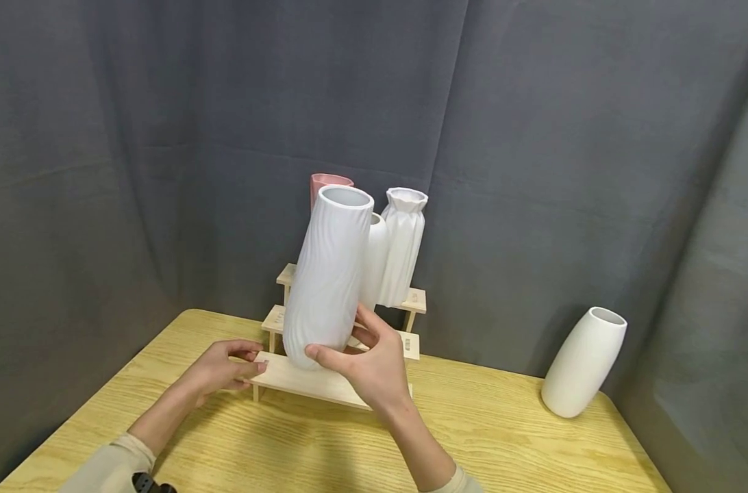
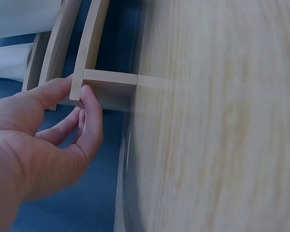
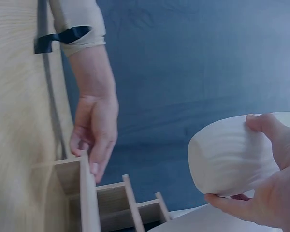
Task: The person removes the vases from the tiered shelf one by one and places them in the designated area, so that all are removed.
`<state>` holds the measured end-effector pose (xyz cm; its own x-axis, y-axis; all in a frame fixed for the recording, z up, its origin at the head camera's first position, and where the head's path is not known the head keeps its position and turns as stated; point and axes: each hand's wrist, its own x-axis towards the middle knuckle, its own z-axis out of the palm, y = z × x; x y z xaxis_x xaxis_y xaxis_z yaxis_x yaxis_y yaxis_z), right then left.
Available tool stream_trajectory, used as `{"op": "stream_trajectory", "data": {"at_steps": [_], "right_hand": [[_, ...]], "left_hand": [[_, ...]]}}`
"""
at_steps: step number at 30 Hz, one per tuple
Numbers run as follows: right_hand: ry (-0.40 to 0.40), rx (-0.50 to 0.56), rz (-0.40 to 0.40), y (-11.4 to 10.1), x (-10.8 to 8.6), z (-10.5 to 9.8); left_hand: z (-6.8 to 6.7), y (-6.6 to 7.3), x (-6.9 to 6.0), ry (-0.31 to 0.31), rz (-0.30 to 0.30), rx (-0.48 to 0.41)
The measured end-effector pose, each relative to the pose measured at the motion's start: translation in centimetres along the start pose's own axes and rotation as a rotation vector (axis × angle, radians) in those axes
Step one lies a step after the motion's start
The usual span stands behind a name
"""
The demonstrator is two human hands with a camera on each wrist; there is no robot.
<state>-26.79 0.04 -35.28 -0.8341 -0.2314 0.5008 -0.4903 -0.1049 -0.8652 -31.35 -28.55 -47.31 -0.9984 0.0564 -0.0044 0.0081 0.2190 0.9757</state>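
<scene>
My right hand (image 1: 374, 363) grips a tall white vase with wavy ridges (image 1: 327, 281) near its base. In the right wrist view that ridged vase (image 3: 232, 157) hangs in the air, its bottom apart from the steps. At the left end of a three-tier wooden stand (image 1: 325, 382), my left hand (image 1: 220, 370) pinches the lowest board between thumb and fingers, as the left wrist view also shows. Behind the held vase, a pink vase (image 1: 331, 180), a smooth white vase (image 1: 377, 253) and a pleated white vase (image 1: 403, 246) stand on the stand, partly hidden.
Another smooth white vase (image 1: 583, 363) stands on the wooden table (image 1: 491, 424) at the far right, near the curtain. Grey curtains (image 1: 565, 171) close off the back and sides. A black band (image 1: 152, 483) is on my left wrist.
</scene>
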Motion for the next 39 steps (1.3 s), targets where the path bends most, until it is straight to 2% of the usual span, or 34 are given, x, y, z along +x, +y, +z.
{"op": "stream_trajectory", "data": {"at_steps": [2, 6, 9, 13, 19, 26, 32, 39], "right_hand": [[-0.003, -0.004, -0.002, -0.4, 0.0, -0.4], [0.007, -0.012, 0.007, -2.6, -0.2, -0.8], [0.026, -0.018, 0.006, -3.1, -0.2, -1.3], [0.046, -0.008, -0.002, -2.0, 0.4, -2.4], [0.088, -0.035, 0.011, -2.2, 0.6, -3.6], [0.134, -0.08, -0.021, -2.2, 0.2, -5.2], [0.185, -0.16, -0.019, -1.9, 0.0, -6.8], [0.245, -0.192, 0.006, -1.2, -0.1, -8.4]], "left_hand": [[0.0, -0.1, 0.0, -0.001, -0.004, -0.004], [-0.1, -0.1, -0.1, -0.002, -0.007, -0.015], [-0.2, -0.2, -0.2, -0.005, -0.006, -0.021], [-0.4, -0.2, -0.3, -0.008, -0.007, -0.02], [-0.6, -0.5, -0.2, -0.008, -0.005, -0.021], [-0.5, -0.9, -0.2, -0.02, -0.014, -0.026], [-0.3, -0.7, 0.1, -0.008, -0.016, -0.023], [-0.3, -0.4, 0.0, -0.004, 0.006, -0.005]]}}
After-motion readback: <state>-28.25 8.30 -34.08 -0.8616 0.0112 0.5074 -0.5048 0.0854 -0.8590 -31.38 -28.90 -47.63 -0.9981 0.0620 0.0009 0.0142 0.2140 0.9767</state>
